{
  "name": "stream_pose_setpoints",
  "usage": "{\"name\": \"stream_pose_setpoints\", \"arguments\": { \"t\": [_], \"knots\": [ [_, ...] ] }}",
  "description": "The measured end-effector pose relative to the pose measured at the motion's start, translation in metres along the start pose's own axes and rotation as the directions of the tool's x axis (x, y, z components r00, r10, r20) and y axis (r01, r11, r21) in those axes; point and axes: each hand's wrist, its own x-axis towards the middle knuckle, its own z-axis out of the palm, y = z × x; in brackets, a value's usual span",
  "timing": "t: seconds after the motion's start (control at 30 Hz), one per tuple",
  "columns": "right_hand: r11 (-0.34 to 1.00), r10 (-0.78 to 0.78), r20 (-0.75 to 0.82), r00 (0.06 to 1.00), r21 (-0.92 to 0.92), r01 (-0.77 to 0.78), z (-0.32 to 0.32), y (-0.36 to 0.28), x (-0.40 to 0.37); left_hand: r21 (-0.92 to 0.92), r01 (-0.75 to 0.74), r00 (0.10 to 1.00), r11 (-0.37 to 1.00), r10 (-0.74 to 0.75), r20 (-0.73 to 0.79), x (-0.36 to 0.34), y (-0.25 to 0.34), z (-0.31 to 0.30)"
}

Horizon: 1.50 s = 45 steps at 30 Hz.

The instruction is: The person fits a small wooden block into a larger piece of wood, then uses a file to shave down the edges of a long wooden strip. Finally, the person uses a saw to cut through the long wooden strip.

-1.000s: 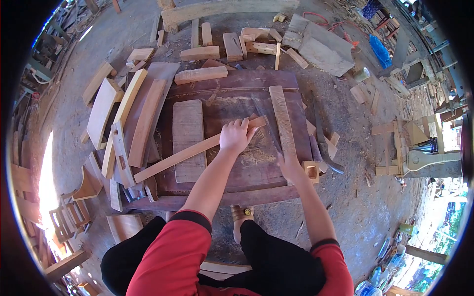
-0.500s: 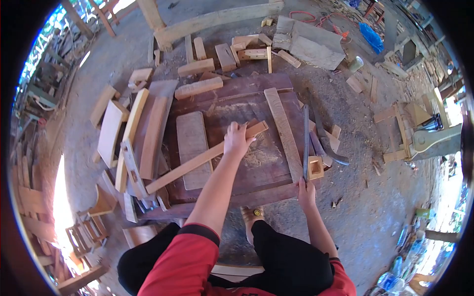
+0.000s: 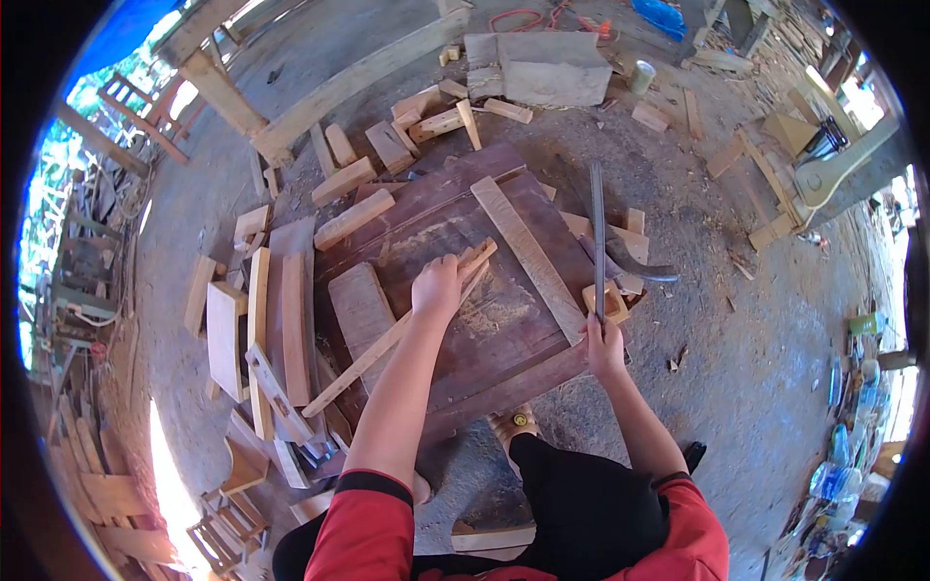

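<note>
Fig. | left hand (image 3: 436, 288) closed on slat (image 3: 368, 353), mid-tabletop (image 3: 504, 339), lying 7-to-1 o'clock | right hand (image 3: 605, 347) fisted round blade (image 3: 597, 232) at 3 o'clock (tip toward 12) | advice: pin slat flat, fingers clear of blade

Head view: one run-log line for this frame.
left hand: gripping wooden slat on dark board | right hand: gripping long blade, pointing away | wood shavings beside slat
</note>
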Motion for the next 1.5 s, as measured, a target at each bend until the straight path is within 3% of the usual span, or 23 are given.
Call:
{"name": "stream_pose_setpoints", "arguments": {
  "t": [0.1, 0.17, 0.33, 0.43, 0.63, 0.7, 0.87, 0.93, 1.0, 1.2, 1.37, 1.5],
  "knots": [
    [0.997, -0.050, -0.021, 0.999, -0.061, 0.049, -0.001, 0.006, 0.001, 0.030, -0.042, 0.997, 0.999, 0.043, -0.059, -0.006, 0.005, 0.009],
    [0.984, -0.165, -0.045, 0.985, -0.081, 0.161, 0.002, 0.005, -0.001, 0.085, -0.032, 0.999, 0.996, 0.036, -0.039, -0.011, 0.005, 0.018],
    [0.992, -0.087, -0.017, 0.996, -0.092, 0.085, -0.001, 0.015, -0.005, 0.123, -0.043, 0.999, 0.992, 0.044, -0.009, -0.011, 0.006, 0.019],
    [0.992, -0.055, 0.014, 0.998, -0.116, 0.057, -0.003, 0.012, -0.004, 0.185, -0.033, 0.995, 0.982, 0.015, 0.095, -0.013, 0.011, 0.012],
    [0.964, -0.041, 0.027, 0.999, -0.263, 0.047, -0.005, 0.016, 0.000, 0.190, -0.041, 0.999, 0.981, 0.035, 0.036, -0.020, 0.018, 0.010],
    [0.948, -0.025, 0.007, 1.000, -0.316, 0.026, -0.007, 0.016, -0.001, 0.175, 0.119, 0.978, 0.977, -0.146, 0.146, -0.022, 0.021, 0.002],
    [0.835, -0.057, -0.013, 0.998, -0.549, 0.041, -0.018, 0.014, -0.002, 0.211, 0.132, 0.984, 0.969, -0.153, 0.091, -0.044, -0.004, -0.008],
    [0.840, -0.089, 0.004, 0.996, -0.538, 0.077, -0.022, 0.016, -0.005, 0.203, 0.103, 0.993, 0.974, -0.114, 0.042, -0.059, -0.013, -0.016],
    [0.845, -0.127, 0.020, 0.992, -0.521, 0.119, -0.023, 0.016, -0.007, 0.172, 0.252, 0.964, 0.952, -0.262, 0.042, -0.076, -0.018, -0.031],
    [0.854, -0.256, -0.017, 0.967, -0.473, 0.218, -0.021, 0.033, -0.014, 0.301, 0.343, 0.903, 0.890, -0.400, 0.154, -0.123, -0.048, -0.045],
    [0.774, -0.164, 0.069, 0.984, -0.609, 0.172, -0.022, 0.015, -0.035, 0.337, 0.279, 0.906, 0.899, -0.363, 0.218, -0.139, -0.066, -0.041],
    [0.770, -0.239, 0.039, 0.970, -0.601, 0.214, -0.028, 0.019, -0.055, 0.215, 0.265, 0.932, 0.940, -0.307, 0.191, -0.149, -0.078, -0.031]
  ]
}}
